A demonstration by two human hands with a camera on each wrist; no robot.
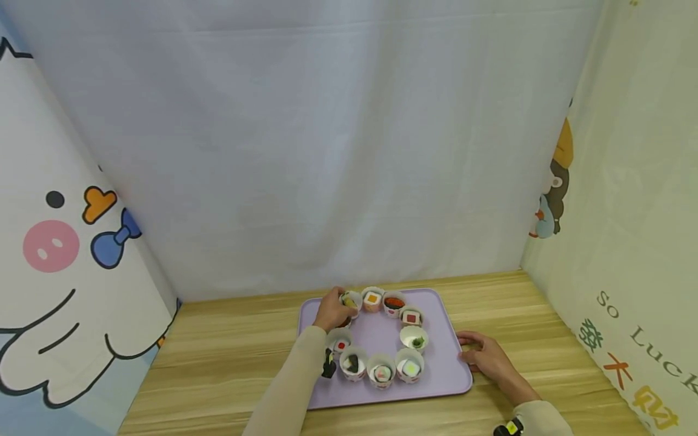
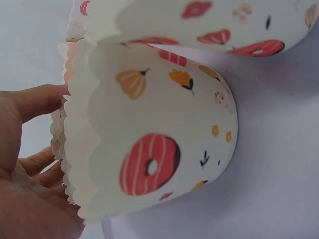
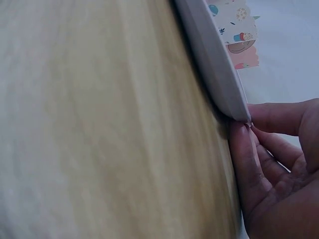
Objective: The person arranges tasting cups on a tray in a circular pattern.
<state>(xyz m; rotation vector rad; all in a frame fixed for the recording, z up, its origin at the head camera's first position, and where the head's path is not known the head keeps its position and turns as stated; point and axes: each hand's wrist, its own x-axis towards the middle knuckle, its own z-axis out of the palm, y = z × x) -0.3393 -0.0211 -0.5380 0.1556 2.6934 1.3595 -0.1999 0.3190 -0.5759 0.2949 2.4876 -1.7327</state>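
Observation:
A lilac tray lies on the table and carries a ring of paper baking cups, such as the front one, each with a small sushi-like piece in it. At the ring's back left, my left hand has its thumb and fingers about the rim of a paper cup that stands on the tray. A nearer cup with a doughnut print partly hides that hand in the left wrist view. My right hand pinches the tray's right edge between thumb and fingers.
Beside the left forearm stand a cup with a red-topped white piece and one with a dark piece. The wood-grain table extends around the tray. A pale curtain hangs behind it, with printed cloths at both sides.

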